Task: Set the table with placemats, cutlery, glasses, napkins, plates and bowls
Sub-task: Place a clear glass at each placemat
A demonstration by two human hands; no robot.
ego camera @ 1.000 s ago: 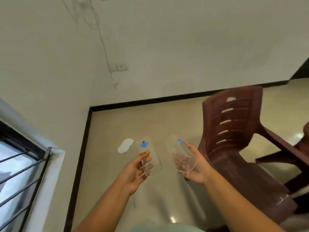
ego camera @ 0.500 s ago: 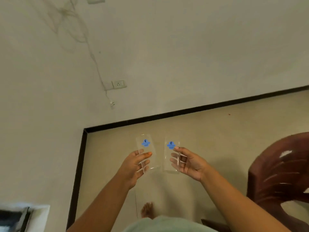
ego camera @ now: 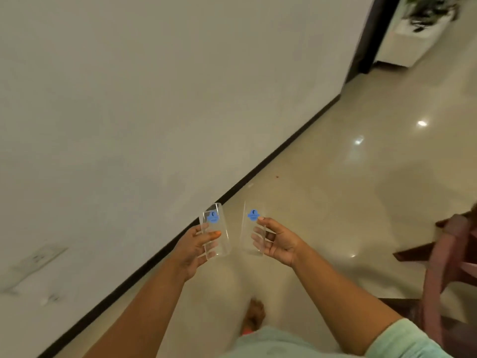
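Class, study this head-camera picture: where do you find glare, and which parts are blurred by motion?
Head view: glare spots shine on the polished floor; the wall socket and brown chair are smeared by motion; the two clear glasses, left and right, stay fairly sharp, blue stickers visible though unreadable, in the left hand and right hand.

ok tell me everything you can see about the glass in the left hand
The glass in the left hand is a clear, colourless tumbler with straight sides, apparently empty, with a blue sticker near its far end. It is held in the air above the floor, tilted slightly. The left hand grips its lower half, thumb across the near side, fingers showing through. It is apart from the other glass.
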